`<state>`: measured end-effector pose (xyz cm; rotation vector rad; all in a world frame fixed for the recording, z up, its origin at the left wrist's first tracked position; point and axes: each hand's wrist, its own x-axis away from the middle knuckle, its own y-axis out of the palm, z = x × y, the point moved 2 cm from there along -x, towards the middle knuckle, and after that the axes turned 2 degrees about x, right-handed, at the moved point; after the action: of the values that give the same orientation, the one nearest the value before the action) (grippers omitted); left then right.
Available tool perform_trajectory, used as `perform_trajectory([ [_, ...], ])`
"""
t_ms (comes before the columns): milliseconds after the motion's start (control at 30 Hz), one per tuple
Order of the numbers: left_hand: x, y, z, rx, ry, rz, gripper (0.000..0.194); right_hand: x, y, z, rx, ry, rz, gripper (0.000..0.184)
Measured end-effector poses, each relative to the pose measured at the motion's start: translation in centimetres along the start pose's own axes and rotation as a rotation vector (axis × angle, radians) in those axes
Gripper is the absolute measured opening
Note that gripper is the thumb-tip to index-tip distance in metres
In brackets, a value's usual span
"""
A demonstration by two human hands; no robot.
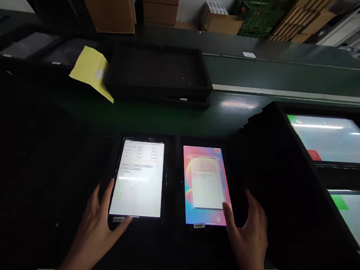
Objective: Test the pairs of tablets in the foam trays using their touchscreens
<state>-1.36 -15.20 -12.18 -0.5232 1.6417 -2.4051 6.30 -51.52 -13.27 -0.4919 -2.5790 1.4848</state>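
Note:
Two tablets lie side by side in a black tray, both screens lit. The left tablet (138,179) shows a white form with small text and checkboxes. The right tablet (206,184) shows a pink and blue gradient behind a pale, blurred panel. My left hand (95,229) rests at that left tablet's lower left corner, with its fingers spread and its thumb near the bottom edge. My right hand (247,233) lies against the lower right corner of the other tablet, its fingertips over the screen's edge.
A stacked black tray (157,70) and a yellow sheet or envelope (91,71) lie further along the green bench. To the right, a tilted black tray (285,175) holds more lit tablets. Cardboard boxes and green crates stand behind the bench.

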Motion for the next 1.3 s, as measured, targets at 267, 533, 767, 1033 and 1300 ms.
perform_trajectory([
  [267,-2.4,-0.3,0.6,0.157,0.076,0.163,0.098,-0.1,0.4,0.3,-0.02,-0.048,0.05,0.094],
  [533,-2.3,-0.2,0.3,0.06,0.18,0.114,0.105,-0.8,0.0,-0.5,-0.061,-0.113,0.073,0.088],
  [767,-2.5,-0.1,0.4,0.27,-0.009,0.138,0.091,-3.5,1.8,-11.1,-0.111,-0.753,-0.026,0.031],
  [1033,-2.6,0.6,-0.4,0.307,0.087,0.253,0.077,-7.4,9.5,-17.9,0.031,-0.903,-0.189,0.043],
  [1300,-2.6,-0.4,-0.5,0.589,-0.075,0.141,0.074,-3.6,4.4,-15.5,-0.083,-1.078,-0.365,0.026],
])
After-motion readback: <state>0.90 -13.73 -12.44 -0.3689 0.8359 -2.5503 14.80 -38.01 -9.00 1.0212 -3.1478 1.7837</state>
